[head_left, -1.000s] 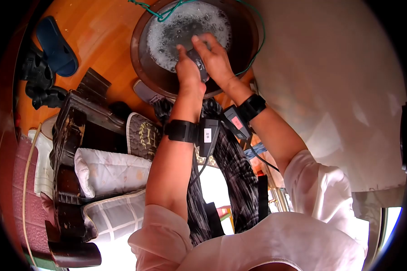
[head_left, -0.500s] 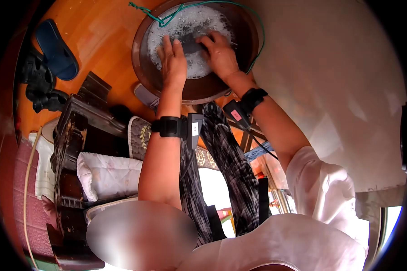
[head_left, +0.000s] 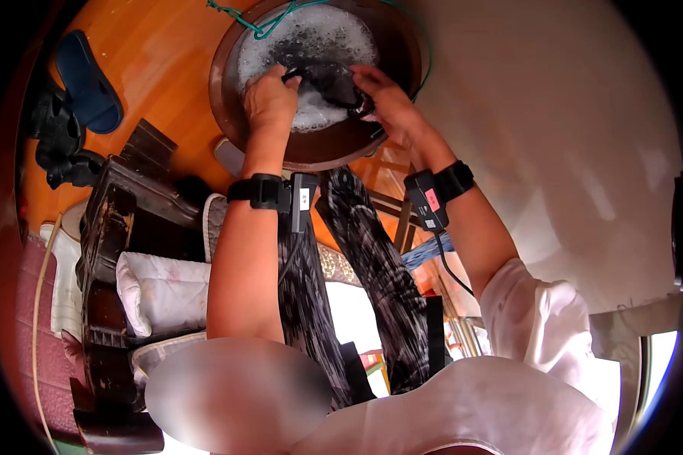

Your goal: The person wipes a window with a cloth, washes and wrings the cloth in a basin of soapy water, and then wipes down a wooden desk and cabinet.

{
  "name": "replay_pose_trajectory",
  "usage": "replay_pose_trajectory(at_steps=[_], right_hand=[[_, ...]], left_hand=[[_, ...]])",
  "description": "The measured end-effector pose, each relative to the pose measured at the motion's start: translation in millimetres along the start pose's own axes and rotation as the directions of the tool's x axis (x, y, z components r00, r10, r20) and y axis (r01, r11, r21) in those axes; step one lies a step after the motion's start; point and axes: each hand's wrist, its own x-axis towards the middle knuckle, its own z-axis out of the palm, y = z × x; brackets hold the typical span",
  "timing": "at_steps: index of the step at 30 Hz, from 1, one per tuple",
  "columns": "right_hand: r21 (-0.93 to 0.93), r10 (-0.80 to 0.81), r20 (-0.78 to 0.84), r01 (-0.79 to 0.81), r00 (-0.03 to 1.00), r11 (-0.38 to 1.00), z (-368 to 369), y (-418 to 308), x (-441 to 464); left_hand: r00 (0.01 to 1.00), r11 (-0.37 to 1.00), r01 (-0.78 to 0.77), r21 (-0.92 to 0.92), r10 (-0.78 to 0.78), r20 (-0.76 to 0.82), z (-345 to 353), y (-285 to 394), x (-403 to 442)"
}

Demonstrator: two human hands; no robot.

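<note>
A dark wet cloth [head_left: 328, 82] is stretched between my hands over a brown basin [head_left: 225, 98]. White suds [head_left: 319, 34] cover much of the water in it. My left hand [head_left: 272, 98] pinches the cloth's left end, its fingers closed. At the other end, my right hand [head_left: 387, 102] grips the cloth between thumb and fingers. I cannot tell what kind of garment or cloth it is. A green cord [head_left: 269, 26] lies across the basin's far rim and runs down its right side.
Left of the basin, a blue slipper [head_left: 89, 82] and black sandals [head_left: 57, 136] lie on the orange floor [head_left: 155, 61]. A dark wooden piece of furniture [head_left: 110, 227] holds a folded white quilted cloth [head_left: 163, 292]. A pale wall [head_left: 539, 136] rises on the right.
My hands were spread in the suds over a submerged dark shape. Now they have closed on the dark cloth and lifted it partly out of the water. The view has shifted slightly.
</note>
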Motion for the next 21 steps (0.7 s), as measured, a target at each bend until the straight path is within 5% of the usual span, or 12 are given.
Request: replay_pose_trajectory(at_steps=[3, 5, 7, 8, 9, 11, 12, 14, 15, 17, 21], right_hand=[[0.129, 0.004, -0.098, 0.009, 0.995, 0.992, -0.2, 0.3, 2.7], [0.116, 0.003, -0.062, 0.004, 0.998, 0.993, 2.7, -2.3, 3.7], [-0.133, -0.26, -0.13, 0.243, 0.957, 0.961, 9.0, 1.1, 1.8], [-0.358, -0.314, -0.08, 0.267, 0.946, 0.895, 6.0, 3.0, 4.1], [-0.358, -0.313, -0.084, 0.265, 0.946, 0.895, 7.3, 6.8, 3.7], [-0.723, -0.794, 0.075, 0.581, 0.603, 0.373, 20.1, 10.4, 0.8], [-0.588, -0.8, 0.044, 0.663, 0.598, 0.463, 25.8, 10.0, 1.5], [-0.566, -0.769, 0.062, 0.657, 0.637, 0.498, 22.0, 11.3, 6.9], [-0.543, -0.736, 0.084, 0.65, 0.672, 0.532, 20.4, 11.7, 8.9], [-0.503, -0.718, 0.032, 0.632, 0.696, 0.59, 18.1, 6.9, -2.1], [-0.592, -0.766, 0.032, 0.63, 0.642, 0.503, 8.1, 0.7, -26.3]], left_hand=[[1.0, 0.985, -0.022, -0.17, 0.019, -0.019, -9.7, 4.1, -9.5], [0.99, 0.765, 0.138, -0.629, -0.081, 0.119, -11.8, 4.1, -12.9], [0.975, 0.672, 0.215, -0.708, -0.112, 0.19, -17.6, 8.0, -17.7], [0.955, 0.562, 0.294, -0.773, -0.135, 0.266, -22.1, 12.5, -21.6], [0.954, 0.563, 0.295, -0.772, -0.133, 0.268, -23.7, 16.9, -25.1], [0.935, 0.456, 0.353, -0.817, -0.138, 0.327, -25.4, 24.0, -31.1], [0.935, 0.455, 0.353, -0.817, -0.137, 0.328, -26.6, 24.3, -32.4], [0.985, 0.854, 0.087, -0.513, 0.004, 0.174, -31.1, 24.5, -35.7], [0.985, 0.854, 0.087, -0.513, 0.005, 0.174, -33.8, 24.3, -40.1], [0.916, 0.919, -0.389, -0.068, 0.378, -0.135, -45.4, 26.2, -50.1], [0.774, 0.828, -0.54, 0.147, 0.558, -0.298, -52.8, 23.7, -56.5]])
